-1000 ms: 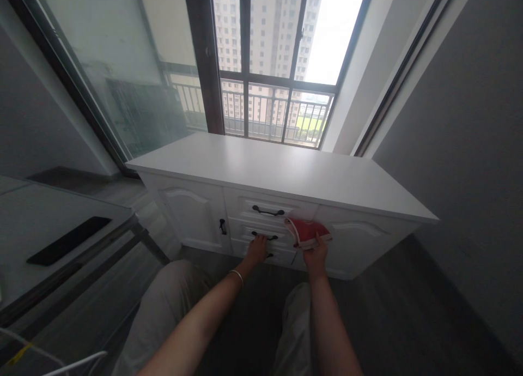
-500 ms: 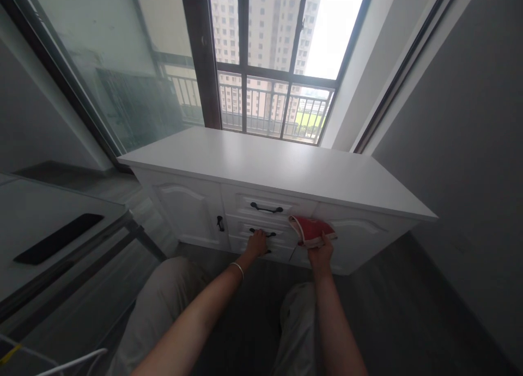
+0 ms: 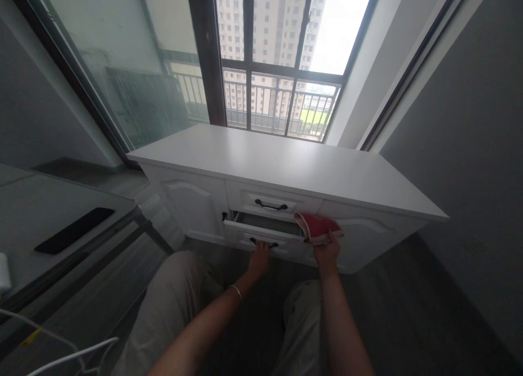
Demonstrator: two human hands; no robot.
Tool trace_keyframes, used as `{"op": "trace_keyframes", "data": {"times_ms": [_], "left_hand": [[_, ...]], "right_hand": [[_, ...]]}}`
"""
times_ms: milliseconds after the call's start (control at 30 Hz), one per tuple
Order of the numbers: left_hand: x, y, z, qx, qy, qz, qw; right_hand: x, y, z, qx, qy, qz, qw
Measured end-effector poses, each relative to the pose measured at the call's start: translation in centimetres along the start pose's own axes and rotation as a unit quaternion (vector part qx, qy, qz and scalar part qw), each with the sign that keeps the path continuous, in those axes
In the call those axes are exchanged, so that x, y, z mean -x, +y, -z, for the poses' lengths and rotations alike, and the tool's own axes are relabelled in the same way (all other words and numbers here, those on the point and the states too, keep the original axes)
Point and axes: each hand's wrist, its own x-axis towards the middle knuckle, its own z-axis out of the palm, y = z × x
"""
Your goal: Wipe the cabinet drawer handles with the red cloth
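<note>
A low white cabinet (image 3: pixel 286 166) stands under the window, with drawers in its middle. My left hand (image 3: pixel 260 256) grips the black handle (image 3: pixel 263 243) of the middle drawer (image 3: pixel 265 231), which is pulled partly out. My right hand (image 3: pixel 328 252) holds a red shoe with a pale sole (image 3: pixel 316 227) just right of the open drawer, at drawer height. The top drawer, with its own black handle (image 3: pixel 271 205), is closed. My knees in light trousers (image 3: pixel 175 305) are in front of the cabinet.
A glass-topped table (image 3: pixel 49 223) with a black flat object (image 3: pixel 73 230) stands at the left, white cables (image 3: pixel 61 354) near its front. A sliding glass door is at the back left, a grey wall at the right, dark floor (image 3: pixel 408 310) around the cabinet.
The middle drawer was closed and now stands partly open, drawn out by my left hand. My right hand keeps the red shoe beside it, shifted slightly right.
</note>
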Motion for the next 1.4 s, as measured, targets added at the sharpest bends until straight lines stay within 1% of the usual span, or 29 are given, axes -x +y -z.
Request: {"op": "trace_keyframes", "data": {"times_ms": [100, 200, 267, 333, 433, 567, 633, 700, 767, 833, 900, 933, 1033, 1067, 1100, 1133, 1200, 1300, 1400], "left_hand": [[4.8, -0.6, -2.3, 0.003, -0.001, 0.003, 1.0], [9.3, -1.4, -3.6, 0.01, -0.012, 0.002, 1.0], [11.9, -1.7, -4.1, 0.016, -0.026, 0.005, 1.0], [13.9, -1.7, -4.2, 0.025, -0.041, 0.012, 0.999], [15.5, -1.3, -3.7, 0.053, -0.06, 0.024, 0.996], [15.5, -0.7, -2.1, 0.094, -0.071, 0.04, 0.992], [15.6, -0.8, -1.4, 0.116, -0.074, 0.028, 0.99], [16.3, -1.4, -0.7, 0.153, -0.067, 0.013, 0.986], [17.6, -2.6, 0.3, 0.2, -0.034, 0.006, 0.979], [19.2, -4.6, 2.2, 0.237, 0.029, -0.002, 0.971], [20.4, -7.5, 5.1, 0.252, 0.114, -0.017, 0.961], [20.9, -9.3, 6.8, 0.247, 0.161, -0.011, 0.956], [21.3, -14.7, 11.7, 0.199, 0.294, 0.023, 0.934], [21.3, -16.2, 12.8, 0.175, 0.327, 0.044, 0.928], [21.1, -17.4, 13.6, 0.152, 0.346, 0.074, 0.923], [21.0, -18.1, 14.0, 0.132, 0.347, 0.102, 0.923], [20.7, -18.4, 14.1, 0.082, 0.327, 0.148, 0.93], [20.4, -17.1, 13.4, 0.008, 0.301, 0.178, 0.937], [20.4, -16.0, 13.3, -0.004, 0.302, 0.184, 0.935]], "right_hand": [[0.4, -0.4, -0.4, -0.024, 0.038, -0.022, 0.999], [0.9, -0.7, -0.6, -0.002, 0.02, -0.021, 1.0], [1.2, -1.0, -0.6, 0.011, 0.01, -0.022, 1.0], [1.6, -1.4, -0.7, 0.008, 0.019, -0.024, 0.999], [2.0, -2.1, -0.8, -0.003, 0.037, -0.021, 0.999], [2.1, -3.0, -0.5, 0.007, 0.039, -0.021, 0.999], [1.9, -3.2, -0.1, 0.022, 0.032, -0.025, 0.999], [1.8, -3.4, 0.2, 0.041, 0.015, -0.033, 0.999], [1.9, -3.4, 0.3, 0.062, -0.005, -0.042, 0.997], [2.1, -3.4, 0.0, 0.083, -0.013, -0.062, 0.994], [2.4, -3.4, -0.4, 0.095, -0.01, -0.084, 0.992], [2.6, -3.4, -0.7, 0.098, -0.007, -0.091, 0.991], [2.8, -3.2, -1.3, 0.115, -0.008, -0.092, 0.989], [2.9, -3.0, -1.4, 0.126, -0.012, -0.093, 0.988], [3.0, -2.9, -1.4, 0.14, -0.022, -0.096, 0.985], [3.1, -2.7, -1.4, 0.155, -0.034, -0.102, 0.982], [3.5, -2.3, -1.3, 0.189, -0.065, -0.115, 0.973], [4.4, -1.5, -1.2, 0.232, -0.102, -0.114, 0.961], [5.3, -0.7, -1.4, 0.258, -0.129, -0.098, 0.952]]}}
